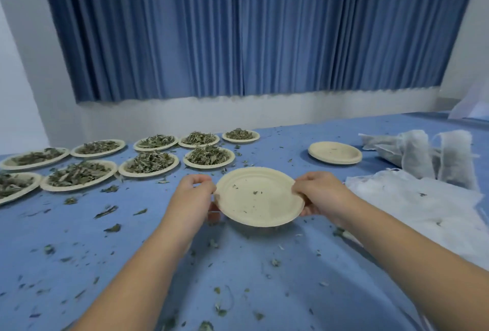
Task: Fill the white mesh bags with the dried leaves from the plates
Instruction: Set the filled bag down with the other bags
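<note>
Holding one paper plate at centre frame, the left hand and right hand grip opposite rims. The fingers of each hand are curled round the edge; both hands are closed on the plate and carry nothing else. Thumb placement not clear. The plate appears lifted just off the counter and tipped slightly toward the camera; only a few leaf crumbs lie in it. Judgement: this plate's load is already gone, so the step in hand is putting the empty aside before the next fill. A stack of empty plates sits up and to the right of the held plate, well apart from it; likely destination. Loaded plates of dried leaves stand in two rows running from centre to the left edge of the frame, the nearest loaded plate just beyond the held one. Filled bags lie at the right of the frame, and a flat pile of white mesh bags lies in front of them, near the right hand; whether it touches the hand cannot be told. Next move calls for: carry the plate up-right, keep it level so the crumbs stay in, seat it squarely on the stack, release both grips. After that, one flat bag must be opened at its mouth and a loaded plate brought to it. Loose leaf scraps are scattered over the counter. A blue curtain fills the upper frame.
</note>
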The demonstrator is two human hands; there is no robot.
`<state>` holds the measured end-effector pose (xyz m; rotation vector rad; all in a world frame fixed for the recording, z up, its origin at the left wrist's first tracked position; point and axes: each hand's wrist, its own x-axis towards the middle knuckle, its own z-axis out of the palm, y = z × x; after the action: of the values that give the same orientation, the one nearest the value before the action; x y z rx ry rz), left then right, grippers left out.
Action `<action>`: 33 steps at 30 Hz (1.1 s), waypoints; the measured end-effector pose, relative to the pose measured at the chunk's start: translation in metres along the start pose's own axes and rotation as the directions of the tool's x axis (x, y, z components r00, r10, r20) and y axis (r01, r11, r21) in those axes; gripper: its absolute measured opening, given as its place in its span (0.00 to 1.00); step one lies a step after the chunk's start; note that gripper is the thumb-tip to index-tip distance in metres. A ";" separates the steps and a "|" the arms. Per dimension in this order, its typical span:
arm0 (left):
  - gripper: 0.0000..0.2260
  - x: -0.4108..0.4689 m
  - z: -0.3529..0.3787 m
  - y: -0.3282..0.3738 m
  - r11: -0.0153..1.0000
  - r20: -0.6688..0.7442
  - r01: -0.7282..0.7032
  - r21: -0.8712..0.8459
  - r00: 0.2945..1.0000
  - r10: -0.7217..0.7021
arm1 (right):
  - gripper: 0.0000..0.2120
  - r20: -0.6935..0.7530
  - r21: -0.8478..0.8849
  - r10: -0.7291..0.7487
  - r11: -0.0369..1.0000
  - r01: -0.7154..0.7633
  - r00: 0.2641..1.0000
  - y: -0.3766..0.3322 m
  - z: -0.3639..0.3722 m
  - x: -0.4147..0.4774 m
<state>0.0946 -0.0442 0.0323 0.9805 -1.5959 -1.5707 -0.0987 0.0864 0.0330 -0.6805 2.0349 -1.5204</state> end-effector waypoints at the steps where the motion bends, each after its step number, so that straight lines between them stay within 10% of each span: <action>1: 0.06 0.004 0.013 -0.002 1.000 0.006 -0.016 -0.016 1.000 0.016 | 0.03 -0.035 0.017 0.005 1.000 -0.005 0.999 0.001 -0.012 0.004; 7: 0.07 0.016 0.051 -0.041 0.917 0.024 -0.182 0.354 0.982 0.186 | 0.02 -0.283 0.187 0.048 0.982 0.006 0.958 0.008 -0.078 0.052; 17: 0.08 0.028 0.053 -0.052 0.905 0.029 -0.207 0.373 0.977 0.211 | 0.21 -0.422 0.509 0.156 0.856 0.090 0.893 0.014 -0.120 0.139; 24: 0.08 0.027 0.053 -0.051 0.915 0.037 -0.199 0.352 0.979 0.199 | 0.16 -0.380 0.606 0.258 0.795 0.028 0.888 0.016 -0.106 0.154; 33: 0.08 0.025 0.053 -0.050 0.901 0.059 -0.211 0.380 0.977 0.204 | 0.04 -0.334 0.313 0.151 0.949 -0.041 0.930 0.003 -0.122 0.124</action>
<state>0.0382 -0.0397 -0.0205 0.9574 -1.9985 -1.1458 -0.2726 0.0925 0.0475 -0.1886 1.9797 -1.9515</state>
